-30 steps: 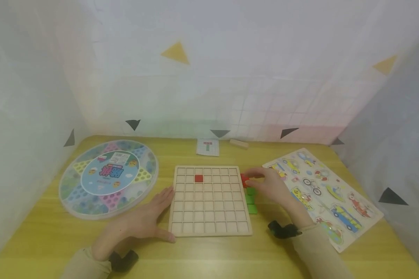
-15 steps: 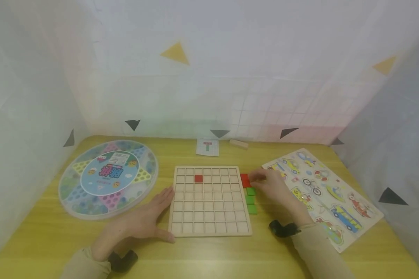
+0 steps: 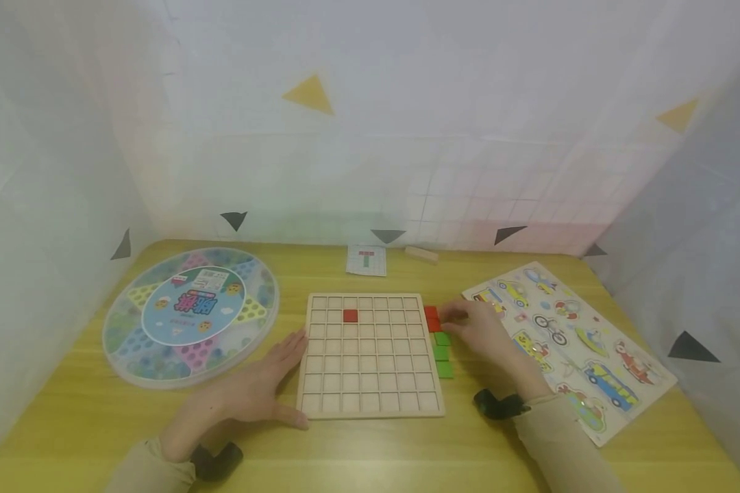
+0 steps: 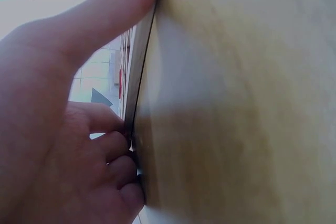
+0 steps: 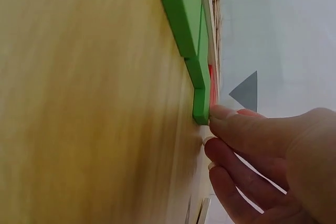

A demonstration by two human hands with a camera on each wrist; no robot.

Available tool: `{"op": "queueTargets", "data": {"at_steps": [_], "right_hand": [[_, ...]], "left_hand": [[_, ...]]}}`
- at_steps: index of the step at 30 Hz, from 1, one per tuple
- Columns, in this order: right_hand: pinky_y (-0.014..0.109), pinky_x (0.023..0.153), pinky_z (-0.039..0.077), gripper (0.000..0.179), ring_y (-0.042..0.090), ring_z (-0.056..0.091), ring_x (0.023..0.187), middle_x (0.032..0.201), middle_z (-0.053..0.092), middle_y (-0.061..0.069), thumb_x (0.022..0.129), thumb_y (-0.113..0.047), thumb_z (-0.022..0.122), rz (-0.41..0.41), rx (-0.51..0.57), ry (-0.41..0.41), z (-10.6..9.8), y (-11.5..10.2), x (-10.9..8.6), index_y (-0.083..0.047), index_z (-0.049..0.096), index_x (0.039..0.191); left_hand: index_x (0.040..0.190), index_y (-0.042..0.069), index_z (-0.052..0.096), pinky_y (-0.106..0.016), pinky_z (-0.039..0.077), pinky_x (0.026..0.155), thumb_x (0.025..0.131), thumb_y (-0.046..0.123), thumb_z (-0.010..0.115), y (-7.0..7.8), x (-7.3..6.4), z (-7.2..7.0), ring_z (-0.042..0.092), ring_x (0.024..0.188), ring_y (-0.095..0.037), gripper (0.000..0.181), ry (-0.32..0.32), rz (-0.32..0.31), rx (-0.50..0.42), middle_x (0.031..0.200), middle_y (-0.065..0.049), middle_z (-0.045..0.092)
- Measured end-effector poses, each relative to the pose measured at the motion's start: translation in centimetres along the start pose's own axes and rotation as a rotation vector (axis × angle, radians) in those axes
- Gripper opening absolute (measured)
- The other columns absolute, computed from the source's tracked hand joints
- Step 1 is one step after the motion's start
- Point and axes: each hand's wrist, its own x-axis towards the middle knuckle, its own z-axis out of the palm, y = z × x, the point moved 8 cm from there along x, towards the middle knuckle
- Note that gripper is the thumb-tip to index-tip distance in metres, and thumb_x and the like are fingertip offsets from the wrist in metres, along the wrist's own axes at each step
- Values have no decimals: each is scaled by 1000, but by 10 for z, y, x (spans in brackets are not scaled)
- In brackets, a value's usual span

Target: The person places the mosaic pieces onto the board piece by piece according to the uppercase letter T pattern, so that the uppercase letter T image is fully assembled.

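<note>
A wooden grid board (image 3: 371, 415) lies flat on the table, with one red square tile (image 3: 350, 315) in a cell of its second row. My left hand (image 3: 253, 383) rests at the board's left edge, fingers extended, thumb by the near corner. Two red tiles (image 3: 432, 319) lie outside the board's right edge, side by side. My right hand (image 3: 477, 332) is bent loosely beside them, its thumb (image 5: 236, 124) at a red tile's edge in the right wrist view. Several green tiles (image 3: 442, 353) line up nearer me along the same edge. Fingertips partly hide that spot.
A round game box (image 3: 123, 342) lies on the left. On the right is a vehicle picture puzzle (image 3: 567, 294). Behind the board are a small card (image 3: 376, 268) with a red and green T pattern and a wooden block (image 3: 421, 255). Draped sheets surround the table.
My right hand has drawn slightly right, off the red tiles, which now show more fully, with a line between them. The left hand and board stay where they were.
</note>
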Motion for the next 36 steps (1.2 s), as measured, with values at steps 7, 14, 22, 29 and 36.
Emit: {"op": "queueTargets", "data": {"at_steps": [7,14,22,29,36], "right_hand": [[45,93,55,19,23,69,103,103,76,1,88,-10,76,-11,-11,-3,0,-4,-1,-11,75,107],[44,90,56,20,20,70,98,98,76,-2,85,-14,80,-39,-46,13,2,-6,0,-12,75,104],[45,91,57,23,22,71,99,97,76,-1,84,-18,81,-35,-60,24,3,-5,0,-10,75,105],[45,90,57,25,22,70,98,99,76,1,84,-19,81,-40,-78,31,2,-8,-1,-9,75,106],[46,89,57,25,24,71,97,98,76,3,84,-18,82,-47,-103,39,0,-11,-1,-7,75,106]], "left_hand": [[161,8,7,-56,13,123,69,72,75,1,0,-1,3,154,-38,131,2,2,2,168,-12,-3],[161,7,6,-56,12,123,69,71,76,2,0,-1,2,154,-39,131,4,5,-1,168,-13,-3],[161,8,7,-56,13,123,69,71,75,2,0,-1,4,153,-40,131,3,3,2,168,-14,-3],[161,8,6,-56,13,123,69,71,76,2,0,-1,3,153,-39,132,1,-5,0,168,-14,-3],[161,9,6,-56,13,123,68,71,76,1,0,-1,3,154,-39,132,-5,-22,4,168,-13,-3]]}}
